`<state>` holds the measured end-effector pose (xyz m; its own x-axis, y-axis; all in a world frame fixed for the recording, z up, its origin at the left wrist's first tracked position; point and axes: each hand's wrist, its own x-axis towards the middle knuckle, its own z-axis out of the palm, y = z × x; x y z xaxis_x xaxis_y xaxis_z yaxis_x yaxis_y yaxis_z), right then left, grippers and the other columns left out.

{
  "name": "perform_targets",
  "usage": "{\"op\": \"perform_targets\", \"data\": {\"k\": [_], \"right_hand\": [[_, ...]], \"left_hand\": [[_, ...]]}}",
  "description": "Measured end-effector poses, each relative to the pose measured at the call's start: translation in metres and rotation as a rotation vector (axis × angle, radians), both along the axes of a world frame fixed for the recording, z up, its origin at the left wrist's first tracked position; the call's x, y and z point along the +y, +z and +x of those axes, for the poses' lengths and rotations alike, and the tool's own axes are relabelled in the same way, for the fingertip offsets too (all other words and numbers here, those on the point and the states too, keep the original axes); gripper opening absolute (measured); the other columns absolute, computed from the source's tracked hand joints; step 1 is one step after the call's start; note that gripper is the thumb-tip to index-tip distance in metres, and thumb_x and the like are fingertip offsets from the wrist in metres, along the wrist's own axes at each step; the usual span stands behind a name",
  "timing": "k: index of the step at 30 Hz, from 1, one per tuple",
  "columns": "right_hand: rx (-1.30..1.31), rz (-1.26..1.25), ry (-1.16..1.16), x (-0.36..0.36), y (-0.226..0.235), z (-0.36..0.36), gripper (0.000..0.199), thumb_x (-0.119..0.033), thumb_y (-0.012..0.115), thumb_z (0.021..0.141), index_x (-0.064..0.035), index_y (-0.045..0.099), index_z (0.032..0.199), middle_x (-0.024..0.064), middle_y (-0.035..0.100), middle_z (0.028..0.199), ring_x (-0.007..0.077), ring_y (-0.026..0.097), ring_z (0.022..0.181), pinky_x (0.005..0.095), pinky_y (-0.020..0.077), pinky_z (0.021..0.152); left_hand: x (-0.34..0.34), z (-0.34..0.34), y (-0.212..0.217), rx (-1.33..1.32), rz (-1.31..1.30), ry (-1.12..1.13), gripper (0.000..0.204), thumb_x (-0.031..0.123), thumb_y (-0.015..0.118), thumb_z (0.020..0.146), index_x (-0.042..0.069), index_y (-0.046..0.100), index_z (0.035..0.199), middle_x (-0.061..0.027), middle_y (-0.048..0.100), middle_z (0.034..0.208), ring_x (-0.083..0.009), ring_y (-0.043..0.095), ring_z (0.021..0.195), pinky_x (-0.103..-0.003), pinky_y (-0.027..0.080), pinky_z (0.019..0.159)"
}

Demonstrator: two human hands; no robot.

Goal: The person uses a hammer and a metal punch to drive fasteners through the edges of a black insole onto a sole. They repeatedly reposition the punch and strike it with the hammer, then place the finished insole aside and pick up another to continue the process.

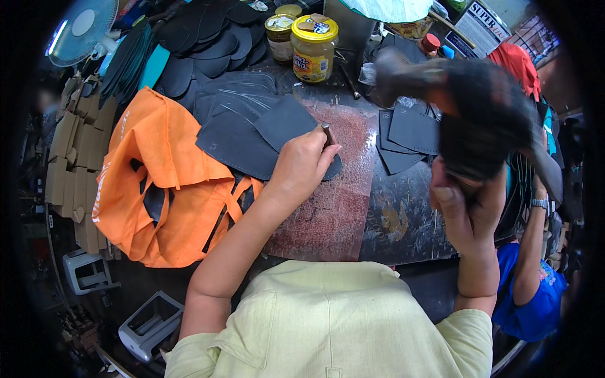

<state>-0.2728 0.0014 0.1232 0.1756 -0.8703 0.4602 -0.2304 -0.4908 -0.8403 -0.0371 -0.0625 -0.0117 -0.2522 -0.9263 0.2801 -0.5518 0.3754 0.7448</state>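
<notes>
My left hand (297, 165) is closed around a short metal punch (326, 128), whose round top end sticks up from the fist. Beneath that hand lie dark sheet pieces (236, 143) with curved edges and rows of small marks, looking like leather or a similar material. They overlap a worn reddish mat (318, 236) on the bench. My right hand (469, 211) is raised at the right, closed round the handle of a hammer (482, 120). The hammer is smeared by motion; dark wrapping covers much of it, and its head points toward the left.
An orange cloth bag (170, 195) sits left of my forearm. Jars with yellow (314, 53) and dark contents stand at the back beside stacks of black cut pieces (208, 41). More dark pieces (406, 132) lie right of the mat. Another person in blue (532, 293) is close at the right.
</notes>
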Motion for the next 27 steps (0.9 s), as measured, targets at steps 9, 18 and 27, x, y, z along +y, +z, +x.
{"op": "perform_targets", "data": {"k": [9,18,27], "right_hand": [[0.735,0.138,0.097,-0.016,-0.008,-0.002,0.048,-0.009,0.078,0.089,0.0003,0.053,0.129,0.0253,0.069,0.099,0.0499,0.066,0.094,0.0461,0.0541,0.077],[0.130,-0.111,0.142,-0.005,-0.012,-0.005,0.049,-0.002,0.071,0.095,0.0031,0.046,0.137,0.0120,0.067,0.101,0.0205,0.069,0.086,0.0313,0.0544,0.073],[0.702,0.028,0.073,-0.012,0.004,-0.008,0.048,-0.006,0.077,0.090,0.0012,0.054,0.131,0.0204,0.069,0.096,0.0397,0.071,0.086,0.0407,0.0538,0.077]], "left_hand": [[0.009,-0.003,0.004,-0.052,-0.124,-0.017,0.021,0.014,0.071,0.096,-0.005,0.063,0.102,-0.0264,0.068,0.089,-0.0463,0.068,0.084,-0.051,0.054,0.074],[0.006,-0.001,0.004,-0.022,-0.039,-0.036,0.017,0.011,0.071,0.094,-0.004,0.065,0.099,-0.0241,0.069,0.090,-0.0445,0.069,0.086,-0.048,0.054,0.076],[0.012,-0.002,0.005,-0.054,-0.087,-0.024,0.019,0.012,0.072,0.095,-0.004,0.064,0.098,-0.0246,0.068,0.086,-0.0449,0.068,0.082,-0.050,0.054,0.072]]}}
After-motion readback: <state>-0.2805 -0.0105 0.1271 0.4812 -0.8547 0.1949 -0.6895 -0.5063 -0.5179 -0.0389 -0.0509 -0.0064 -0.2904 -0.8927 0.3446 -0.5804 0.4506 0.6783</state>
